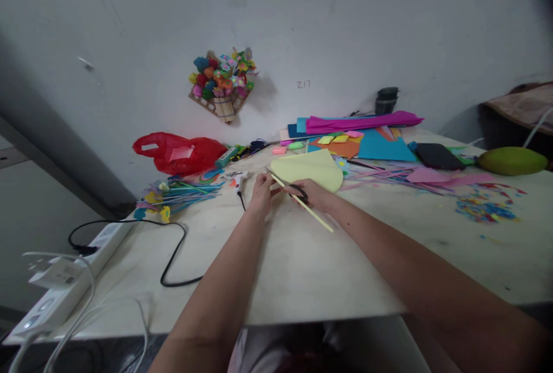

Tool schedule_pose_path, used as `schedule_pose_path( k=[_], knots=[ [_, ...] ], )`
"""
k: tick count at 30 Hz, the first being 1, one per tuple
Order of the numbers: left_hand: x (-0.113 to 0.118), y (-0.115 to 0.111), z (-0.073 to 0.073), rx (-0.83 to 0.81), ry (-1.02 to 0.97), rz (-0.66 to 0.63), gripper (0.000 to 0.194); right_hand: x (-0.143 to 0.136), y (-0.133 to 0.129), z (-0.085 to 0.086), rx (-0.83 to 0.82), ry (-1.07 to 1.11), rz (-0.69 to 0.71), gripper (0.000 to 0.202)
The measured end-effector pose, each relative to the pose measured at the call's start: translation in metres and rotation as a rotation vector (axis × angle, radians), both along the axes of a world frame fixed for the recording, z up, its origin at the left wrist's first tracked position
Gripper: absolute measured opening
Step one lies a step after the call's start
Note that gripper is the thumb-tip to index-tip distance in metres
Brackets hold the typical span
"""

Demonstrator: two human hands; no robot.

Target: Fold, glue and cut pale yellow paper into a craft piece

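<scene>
My right hand point(311, 193) is closed around the black handles of a pair of scissors point(299, 190), whose tips point up and left. A narrow pale yellow strip point(317, 219) runs slantwise along the scissors, its lower end sticking out free toward me. My left hand point(261, 191) pinches the strip near its upper end, close to the blade tips. How far the blades are apart is too small to tell. Just behind both hands, a larger pale yellow sheet point(309, 168) with a rounded edge lies flat on the table.
A white glue gun point(238, 180) with a black cord lies left of my hands. Farther left are stemmed craft flowers point(173, 194), a red plastic bag point(177, 153) and a power strip point(103, 240). Coloured sheets point(384, 145), a dark pouch point(439, 156) and scraps point(488, 209) lie right.
</scene>
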State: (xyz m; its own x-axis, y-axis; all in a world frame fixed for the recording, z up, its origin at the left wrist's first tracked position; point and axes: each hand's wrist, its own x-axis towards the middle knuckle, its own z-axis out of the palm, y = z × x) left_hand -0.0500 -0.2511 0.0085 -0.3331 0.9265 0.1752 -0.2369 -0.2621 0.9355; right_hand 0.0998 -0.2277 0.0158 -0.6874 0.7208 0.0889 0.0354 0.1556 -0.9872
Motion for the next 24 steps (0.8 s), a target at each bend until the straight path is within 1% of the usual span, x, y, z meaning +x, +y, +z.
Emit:
schedule_pose_path(
  k=[4,8,12,19,24],
  knots=[
    [0.001,-0.001,0.001,-0.008,0.003,0.000,0.026,0.000,0.000,0.000,-0.007,0.019,0.013,0.039],
    [0.001,-0.002,0.002,-0.007,0.009,-0.007,0.026,-0.001,-0.004,0.005,-0.013,-0.001,-0.013,0.040],
    [0.000,-0.001,0.001,0.001,0.002,-0.012,0.025,-0.001,-0.008,0.010,0.016,-0.021,-0.036,0.041],
    [-0.001,-0.001,0.001,0.011,-0.007,-0.009,0.024,-0.002,-0.007,0.008,0.036,-0.018,-0.044,0.042],
    [0.002,-0.001,0.001,-0.003,0.004,-0.002,0.026,-0.004,-0.006,0.005,-0.032,-0.007,-0.039,0.040]
  ],
)
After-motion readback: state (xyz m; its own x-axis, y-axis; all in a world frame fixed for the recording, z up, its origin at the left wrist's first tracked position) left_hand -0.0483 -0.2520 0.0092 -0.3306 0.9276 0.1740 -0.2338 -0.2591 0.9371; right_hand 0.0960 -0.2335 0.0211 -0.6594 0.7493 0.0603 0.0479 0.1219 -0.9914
